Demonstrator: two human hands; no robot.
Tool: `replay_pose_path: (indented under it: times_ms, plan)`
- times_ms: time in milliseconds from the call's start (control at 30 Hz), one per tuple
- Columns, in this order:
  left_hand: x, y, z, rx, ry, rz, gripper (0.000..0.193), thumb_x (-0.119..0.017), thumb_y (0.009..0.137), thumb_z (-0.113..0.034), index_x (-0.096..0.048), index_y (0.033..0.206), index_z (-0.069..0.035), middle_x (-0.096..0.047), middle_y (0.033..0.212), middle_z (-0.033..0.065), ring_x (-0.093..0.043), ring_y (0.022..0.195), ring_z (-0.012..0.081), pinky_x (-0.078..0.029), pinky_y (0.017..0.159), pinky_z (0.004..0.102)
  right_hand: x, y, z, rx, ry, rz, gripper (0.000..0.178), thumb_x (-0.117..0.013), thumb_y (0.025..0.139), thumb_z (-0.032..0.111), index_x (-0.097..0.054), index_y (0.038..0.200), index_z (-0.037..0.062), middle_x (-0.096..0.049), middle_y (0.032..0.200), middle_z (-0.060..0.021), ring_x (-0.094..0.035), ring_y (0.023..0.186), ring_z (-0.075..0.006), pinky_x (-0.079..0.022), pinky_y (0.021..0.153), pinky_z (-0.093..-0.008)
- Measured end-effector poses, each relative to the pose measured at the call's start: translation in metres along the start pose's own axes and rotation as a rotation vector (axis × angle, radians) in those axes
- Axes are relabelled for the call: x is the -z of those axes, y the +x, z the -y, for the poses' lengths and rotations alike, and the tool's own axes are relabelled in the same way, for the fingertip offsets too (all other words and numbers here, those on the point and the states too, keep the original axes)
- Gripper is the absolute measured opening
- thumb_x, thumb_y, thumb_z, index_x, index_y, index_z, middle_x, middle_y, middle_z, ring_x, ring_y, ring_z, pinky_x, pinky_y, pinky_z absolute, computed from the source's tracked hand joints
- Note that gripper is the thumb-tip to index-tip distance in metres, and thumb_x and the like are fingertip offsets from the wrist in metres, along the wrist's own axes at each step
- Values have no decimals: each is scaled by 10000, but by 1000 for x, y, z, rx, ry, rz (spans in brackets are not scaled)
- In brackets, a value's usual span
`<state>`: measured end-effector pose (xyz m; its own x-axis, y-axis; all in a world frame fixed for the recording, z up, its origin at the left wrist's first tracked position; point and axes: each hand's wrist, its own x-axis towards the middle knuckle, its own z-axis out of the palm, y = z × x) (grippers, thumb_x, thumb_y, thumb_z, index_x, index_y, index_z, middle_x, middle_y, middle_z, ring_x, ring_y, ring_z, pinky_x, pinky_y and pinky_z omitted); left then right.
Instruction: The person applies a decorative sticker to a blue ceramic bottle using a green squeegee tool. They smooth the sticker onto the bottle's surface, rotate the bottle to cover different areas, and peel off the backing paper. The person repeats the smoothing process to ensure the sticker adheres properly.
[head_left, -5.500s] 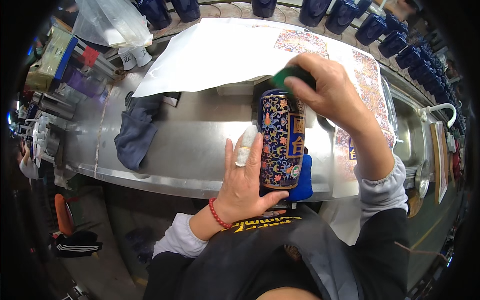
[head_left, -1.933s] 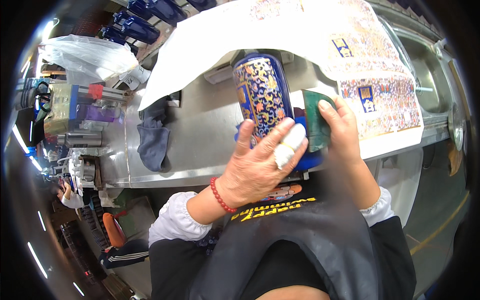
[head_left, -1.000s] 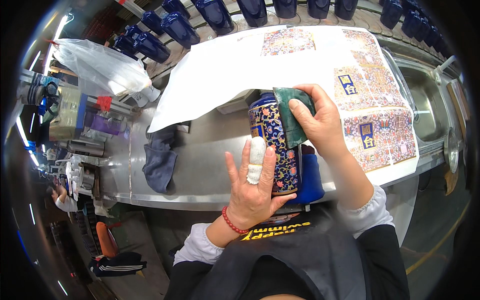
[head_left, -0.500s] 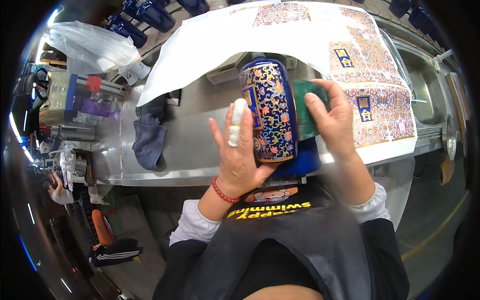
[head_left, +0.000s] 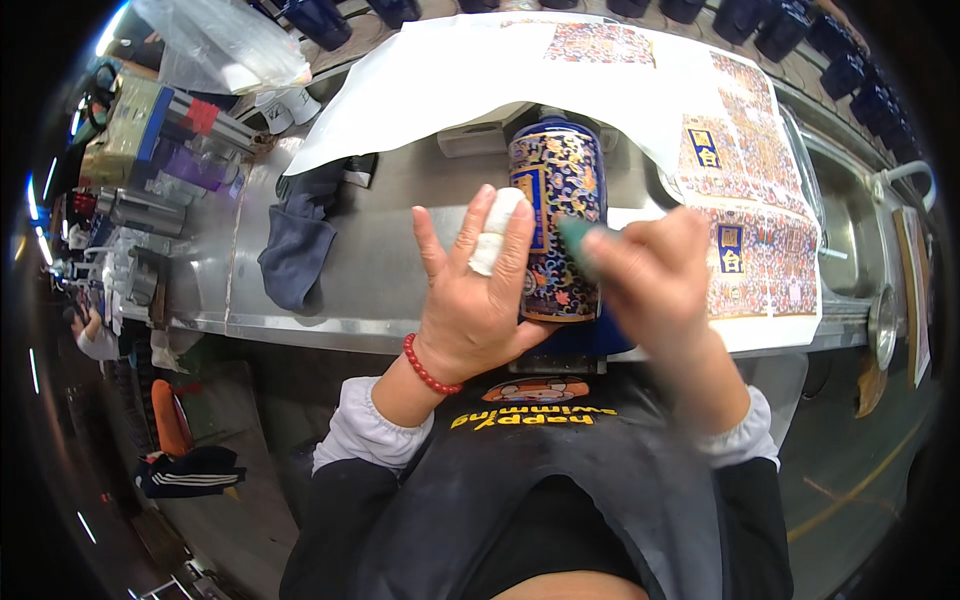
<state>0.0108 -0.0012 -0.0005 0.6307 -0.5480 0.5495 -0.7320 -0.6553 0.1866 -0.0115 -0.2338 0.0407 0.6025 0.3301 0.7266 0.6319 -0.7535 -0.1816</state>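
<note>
Head view: left hand point(head_left: 475, 300) lies flat and wide on the jar point(head_left: 557, 225); at 3 o'clock, right hand point(head_left: 645, 280) holds a green pad point(head_left: 578, 240), rubbing not finished.

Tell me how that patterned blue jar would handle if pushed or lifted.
The jar looks glazed ceramic, so probably heavy, breakable and slippery. Its round body lies sideways on the steel bench, so it may roll unless steadied, as the left hand does now.

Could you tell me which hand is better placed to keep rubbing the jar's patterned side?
Probably the right hand: it holds the green pad against the jar, while the left hand steadies the other side.
</note>
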Motion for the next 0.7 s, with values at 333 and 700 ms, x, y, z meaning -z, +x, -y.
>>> replay_pose_path:
  times_ms: [333, 700]
  plan:
    - [-5, -3, 7, 172, -4, 76, 1118, -794, 755, -604, -343, 1515, 80, -452, 1491, 287, -256, 1481, 515, 2, 1163, 715, -4, 13, 6, 192, 302, 237, 394, -766, 619, 72, -724, 1009, 104, -547, 869, -31, -554, 768, -209, -413, 700, -374]
    - [-17, -5, 8, 313, -244, 180, 1127, -830, 645, -674, -463, 1431, 47, -635, 1148, 281, -146, 1474, 553, -42, 1117, 777, 11, 52, 0, 97, 506, 479, 257, -784, 729, 73, -717, 977, 82, -554, 779, -55, -587, 713, -212, -435, 677, -377]
